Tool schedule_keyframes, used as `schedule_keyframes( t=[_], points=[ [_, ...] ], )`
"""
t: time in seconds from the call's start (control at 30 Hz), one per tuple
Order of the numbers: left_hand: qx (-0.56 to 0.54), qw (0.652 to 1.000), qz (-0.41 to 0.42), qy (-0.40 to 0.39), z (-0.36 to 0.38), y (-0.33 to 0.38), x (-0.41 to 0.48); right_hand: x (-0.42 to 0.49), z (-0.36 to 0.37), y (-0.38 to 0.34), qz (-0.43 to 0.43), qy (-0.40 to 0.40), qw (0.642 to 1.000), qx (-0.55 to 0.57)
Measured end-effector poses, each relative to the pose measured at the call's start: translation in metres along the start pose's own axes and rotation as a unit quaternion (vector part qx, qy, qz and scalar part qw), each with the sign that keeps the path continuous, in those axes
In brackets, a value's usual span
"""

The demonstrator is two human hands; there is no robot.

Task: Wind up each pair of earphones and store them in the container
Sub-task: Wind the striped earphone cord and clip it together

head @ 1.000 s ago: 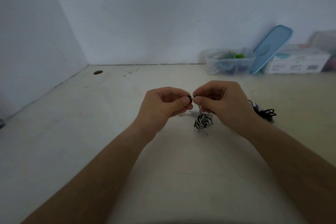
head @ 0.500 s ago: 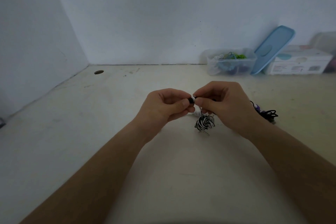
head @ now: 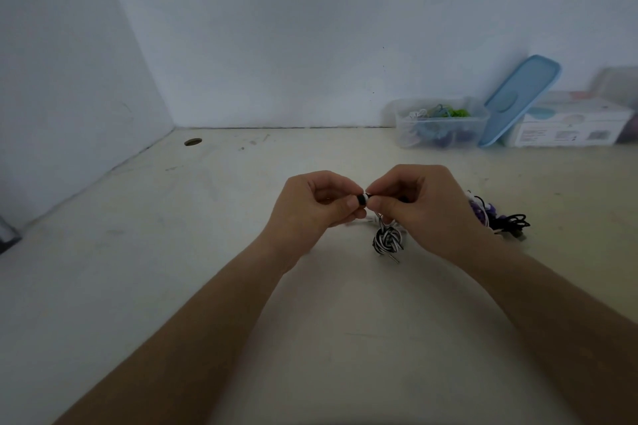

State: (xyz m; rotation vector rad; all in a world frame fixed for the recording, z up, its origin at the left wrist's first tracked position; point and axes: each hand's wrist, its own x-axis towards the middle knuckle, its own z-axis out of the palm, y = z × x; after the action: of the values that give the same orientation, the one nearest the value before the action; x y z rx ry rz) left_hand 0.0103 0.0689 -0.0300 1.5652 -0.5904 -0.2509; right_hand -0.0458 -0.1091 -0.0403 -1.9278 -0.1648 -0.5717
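Note:
My left hand [head: 310, 207] and my right hand [head: 421, 207] meet above the table and pinch the earbud end [head: 362, 199] of the black-and-white earphones between thumbs and forefingers. The rest of that cord hangs below as a wound black-and-white bundle [head: 388, 240], its plug poking out underneath. A pile of purple, white and black earphones [head: 497, 217] lies on the table just right of my right hand. The clear plastic container [head: 438, 122] stands at the back right against the wall and holds several coloured earphones.
A blue lid [head: 518, 102] leans between the container and a white cardboard box [head: 569, 128]. A cable hole [head: 192, 141] sits in the cream table [head: 172, 252] at the back left. Walls close the back and left side.
Both hands stay together on the earbud and have shifted only slightly. The bundle under them hangs in about the same place.

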Motion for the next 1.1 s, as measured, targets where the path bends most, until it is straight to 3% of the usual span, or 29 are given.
schedule_keyframes(
  t=[0.17,0.3,0.43,0.6,0.87,1.1],
  points=[
    [0.041,0.999,0.027,0.009,0.005,0.007,0.0,0.002,-0.007,-0.004,0.038,0.007,0.997,0.065],
    [0.107,0.993,0.022,-0.034,0.005,0.012,0.0,0.0,-0.01,-0.005,0.083,0.032,0.99,0.112],
    [0.264,0.96,0.019,-0.098,0.002,0.019,-0.001,-0.002,-0.014,-0.012,0.105,0.063,0.984,0.127],
    [0.334,0.933,0.015,-0.13,0.018,0.015,-0.002,0.001,-0.016,-0.018,0.132,0.028,0.981,0.139],
    [0.282,0.949,0.059,-0.129,0.017,0.029,0.002,0.002,-0.029,-0.035,0.201,-0.027,0.935,0.291],
    [0.249,0.957,0.065,-0.136,0.027,0.042,0.02,0.009,-0.052,-0.038,0.218,0.019,0.913,0.345]
  ],
)
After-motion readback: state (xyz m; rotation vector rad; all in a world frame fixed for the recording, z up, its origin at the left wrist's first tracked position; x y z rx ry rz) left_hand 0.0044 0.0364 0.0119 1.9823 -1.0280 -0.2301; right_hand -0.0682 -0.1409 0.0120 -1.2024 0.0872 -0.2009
